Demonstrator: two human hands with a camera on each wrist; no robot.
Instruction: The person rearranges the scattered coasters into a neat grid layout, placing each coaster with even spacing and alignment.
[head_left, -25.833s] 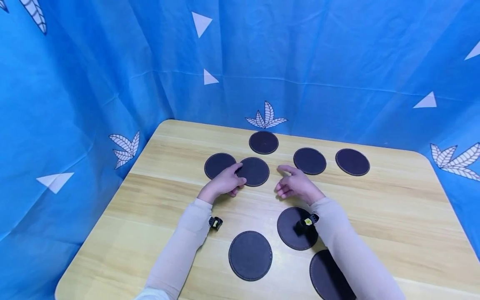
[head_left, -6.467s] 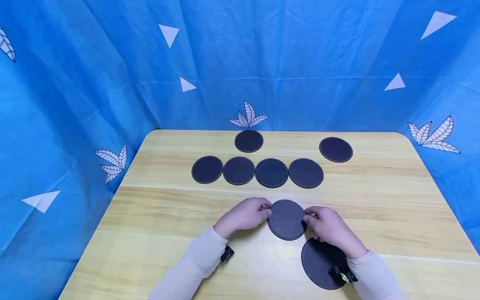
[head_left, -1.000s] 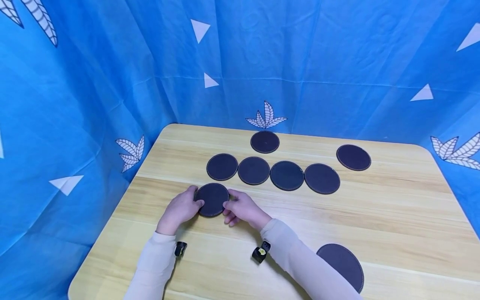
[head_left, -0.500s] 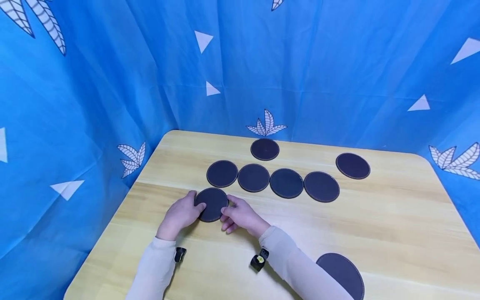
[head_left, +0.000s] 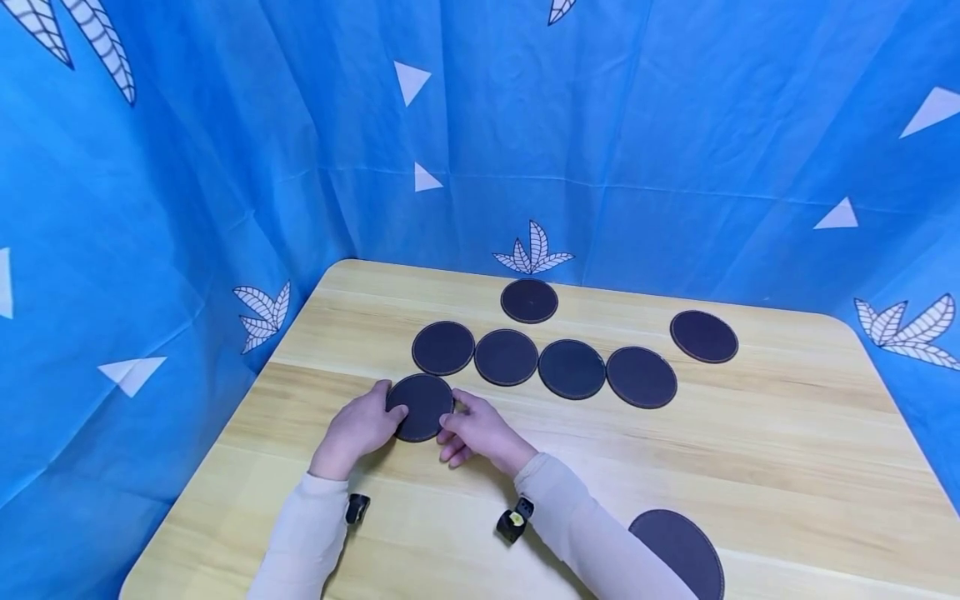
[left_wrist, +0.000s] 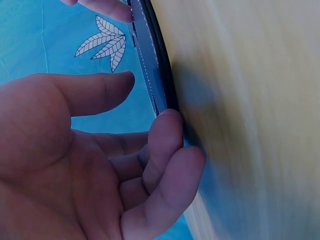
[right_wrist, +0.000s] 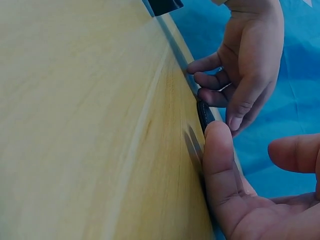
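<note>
A round black leather coaster (head_left: 422,407) with a stitched rim lies flat between my two hands, just in front of the left end of a row of similar coasters. My left hand (head_left: 362,428) is at its left edge; in the left wrist view the fingertips meet the dark rim (left_wrist: 159,55) and the thumb stands off its face. On the opposite side, my right hand (head_left: 480,433) has its index finger at the edge, and in the right wrist view its thumb (right_wrist: 295,152) is spread well away. The row's leftmost coaster (head_left: 443,347) sits right behind the one between my hands.
The touching row continues with a second coaster (head_left: 506,357), a third (head_left: 572,369) and a fourth (head_left: 641,377). Single coasters lie at the back (head_left: 529,301), the back right (head_left: 704,337) and near my right forearm (head_left: 678,550). A blue curtain (head_left: 525,108) hangs behind the wooden table (head_left: 787,433).
Since the oldest frame, scattered coasters have come into a touching row. Over the last several seconds both hands brought another coaster leftward to below the row's left end; it has barely shifted in the last second.
</note>
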